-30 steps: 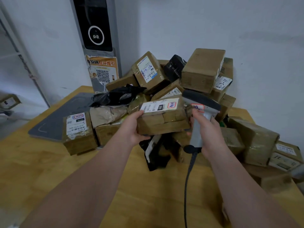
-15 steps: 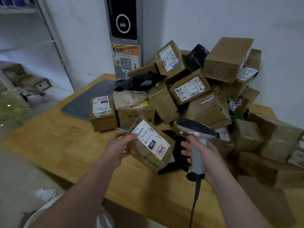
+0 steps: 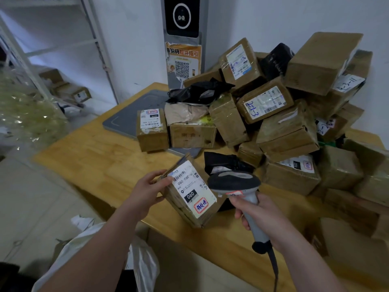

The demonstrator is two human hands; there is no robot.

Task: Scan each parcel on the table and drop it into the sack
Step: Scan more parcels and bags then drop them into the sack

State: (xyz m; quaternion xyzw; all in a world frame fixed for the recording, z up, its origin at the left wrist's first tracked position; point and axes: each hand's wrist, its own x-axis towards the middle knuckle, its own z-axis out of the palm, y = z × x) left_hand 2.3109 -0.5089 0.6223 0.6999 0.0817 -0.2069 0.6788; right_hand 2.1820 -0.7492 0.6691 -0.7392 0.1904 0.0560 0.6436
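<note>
1. Here, the left hand (image 3: 147, 190) reaches forward on an outstretched forearm and grips the left edge of a parcel (image 3: 189, 194), thumb on the label side. The parcel is held tilted above the counter's (image 3: 101, 157) near edge.
2. The right hand (image 3: 260, 214) is wrapped round the scanner (image 3: 233, 182) handle, with the scanner head just beside the label.
3. The white sack (image 3: 145, 268) lies below the left forearm — the parcel pile (image 3: 288, 131) sits behind.

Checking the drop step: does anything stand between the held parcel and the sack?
Nothing visible does. The left hand grips the parcel above the near edge of the table; the white sack sits lower left, off it. Only the left forearm overlaps the sack in view. The scanner, in the right hand, is on the far side.
</note>
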